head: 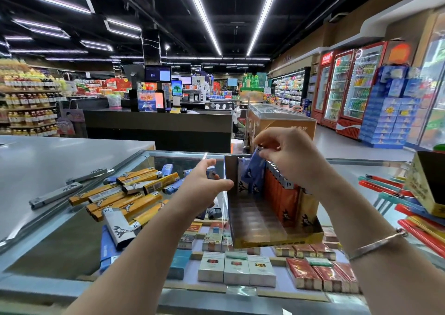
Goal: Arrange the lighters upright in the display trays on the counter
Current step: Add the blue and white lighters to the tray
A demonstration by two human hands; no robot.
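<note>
Lighters point(125, 192) lie loose on the counter point(48, 170) left of the tray point(277, 238). Right hand point(289, 160) pinches blue lighters point(252, 172) by their tops over the tray's far end; left hand point(204, 184) spreads open, empty. Judged light, rigid, smooth: grip near the metal cap.

Glass counter point(72, 237) under loose lighters point(125, 194), tray point(277, 238)

Orange lighters point(286, 194) in yellow tray point(277, 238); blue lighter point(252, 172) tilted.

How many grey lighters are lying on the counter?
4: two far left on the counter's metal edge, two in the loose pile. More may hide under the left hand.
</note>
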